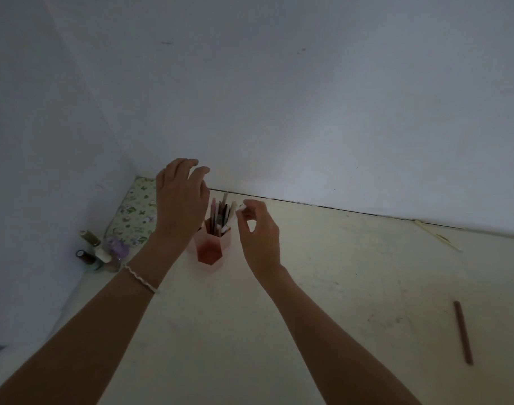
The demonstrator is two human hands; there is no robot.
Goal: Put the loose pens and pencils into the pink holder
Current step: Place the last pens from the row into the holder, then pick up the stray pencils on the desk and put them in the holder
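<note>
- Near the far wall, left of the middle, the pink holder [213,247] stands upright on the pale table [322,287], and several pens and pencils [220,213] stand inside it with their tops above the rim.
- The left hand [181,200] hovers over the left side of the holder; its grip is spread, the fingers are slightly curled and hold nothing.
- A thin white bracelet [140,278] goes around the left wrist.
- The right hand [260,233] is just right of the holder, near the tops of the pens. Its thumb and first finger are close together at a pale tip, but I cannot tell if the grip really pinches it.
- On the right side of the table, well apart from the holder, 1 dark red pencil [463,333] lies loose.
- Farther right, close to the wall edge, 1 pale yellow pencil [436,235] lies at an angle.
- At the far left corner lies a floral patterned pad [136,211], and near it stand some small bottles [101,254] in a group.
</note>
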